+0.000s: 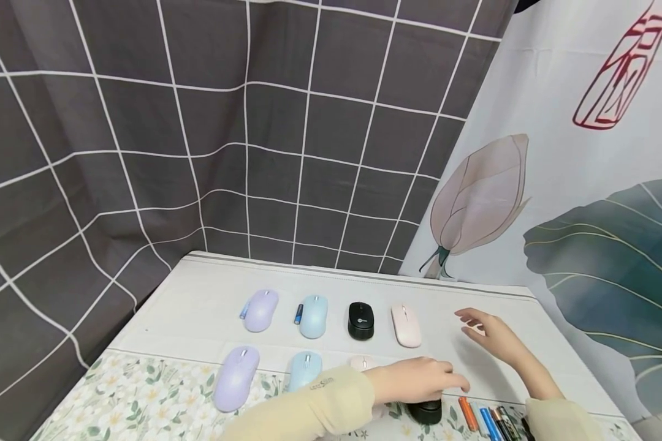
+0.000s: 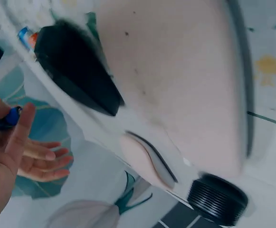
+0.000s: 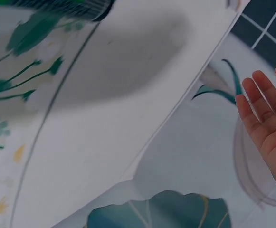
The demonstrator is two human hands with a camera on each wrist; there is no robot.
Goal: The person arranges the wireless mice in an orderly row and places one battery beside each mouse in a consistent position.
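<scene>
My left hand (image 1: 419, 380) hovers over the front black mouse (image 1: 426, 411), its sleeve crossing the front row. In the left wrist view its fingers pinch a small blue-and-black battery (image 2: 13, 116). My right hand (image 1: 491, 337) is raised at the right, fingers relaxed and holding nothing; the right wrist view shows its palm and spread fingers. Under the left forearm, the front pink mouse (image 1: 361, 362) is mostly hidden. Also in front are a light blue mouse (image 1: 306, 367) and a purple mouse (image 1: 236, 378). Several batteries (image 1: 491, 422) lie side by side between my arms.
Behind stand a purple mouse (image 1: 262, 311), a light blue mouse (image 1: 314, 316), a black mouse (image 1: 361, 320) and a pink mouse (image 1: 406, 326). A pale battery (image 1: 245, 309) and a blue battery (image 1: 298, 314) lie beside two of them. A dark gridded curtain (image 1: 287, 122) hangs behind.
</scene>
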